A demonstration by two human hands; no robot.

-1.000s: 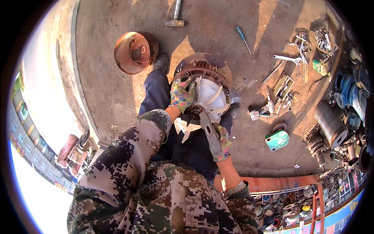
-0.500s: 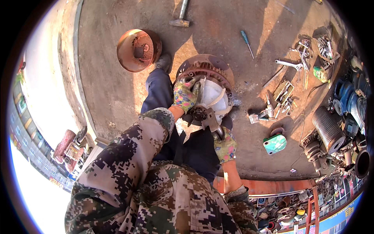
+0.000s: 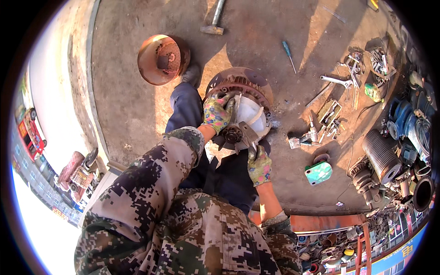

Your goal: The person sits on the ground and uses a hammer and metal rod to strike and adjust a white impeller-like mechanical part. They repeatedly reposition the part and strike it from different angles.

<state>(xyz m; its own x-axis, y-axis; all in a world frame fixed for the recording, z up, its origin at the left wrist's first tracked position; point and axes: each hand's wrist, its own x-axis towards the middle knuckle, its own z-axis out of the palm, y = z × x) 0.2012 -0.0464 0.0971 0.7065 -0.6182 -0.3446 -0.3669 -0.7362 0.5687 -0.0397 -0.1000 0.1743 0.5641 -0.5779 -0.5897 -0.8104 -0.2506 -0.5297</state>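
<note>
A rusty electric motor [image 3: 240, 82] stands on end on the ground between my legs, with a white fan [image 3: 252, 117] on its upper face. My left hand [image 3: 215, 114], in a flowered glove, is clamped over the fan's left edge beside a dark hub [image 3: 233, 135]. My right hand [image 3: 259, 165], also gloved, grips the lower end of a grey metal tool [image 3: 247, 135] that reaches up to the hub. My camouflage sleeve covers the lower left of the motor.
A rusty round fan cover [image 3: 162, 59] lies to the upper left and a hammer [image 3: 213, 23] beyond it. A screwdriver [image 3: 288, 52], wrenches [image 3: 337, 81], small parts [image 3: 311, 135] and a green plate [image 3: 318, 173] lie to the right. Ribbed motors [image 3: 380, 156] crowd the far right.
Both hands stay on the fan and the tool. The tool's handle has swung slightly in my right hand, and my head has tipped a little, shifting the view.
</note>
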